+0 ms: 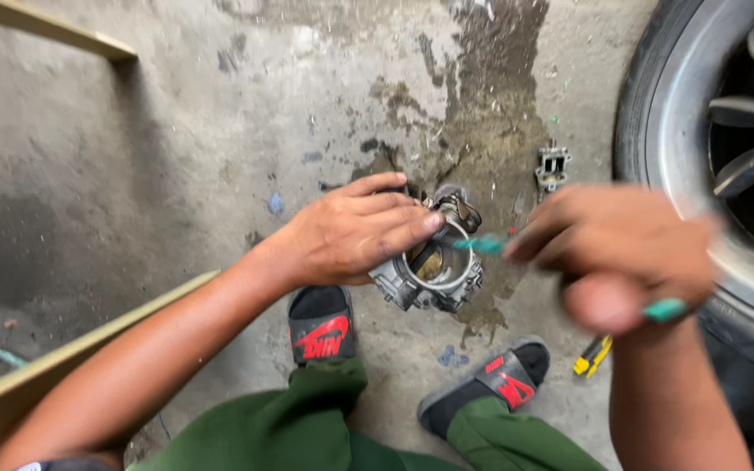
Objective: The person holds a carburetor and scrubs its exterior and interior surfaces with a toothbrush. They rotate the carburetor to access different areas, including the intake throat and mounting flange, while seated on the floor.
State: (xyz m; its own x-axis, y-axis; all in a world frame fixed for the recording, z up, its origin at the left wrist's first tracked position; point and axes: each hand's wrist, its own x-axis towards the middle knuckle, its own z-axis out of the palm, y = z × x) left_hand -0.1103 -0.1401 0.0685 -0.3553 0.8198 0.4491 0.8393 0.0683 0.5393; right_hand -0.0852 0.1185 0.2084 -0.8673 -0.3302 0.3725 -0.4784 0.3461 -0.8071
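Gripping one metal throttle body (pixel 434 275), one teal brush (pixel 482 245), two hands.

the throttle body (pixel 434 270) sits on the floor (pixel 176 148) between two sandals (pixel 322 324), a wheel (pixel 717 166) to its right, a small bracket (pixel 552 166) behind.

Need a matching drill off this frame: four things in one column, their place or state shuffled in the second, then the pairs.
Things:
1. left hand
2. right hand
3. yellow tool
4. small metal part

Places/states:
A. lying on the concrete floor beside the right sandal
B. gripping a teal-handled tool
C. resting on the grey metal throttle body
D. on the floor near the car wheel

Pairs: 1-C, 2-B, 3-A, 4-D
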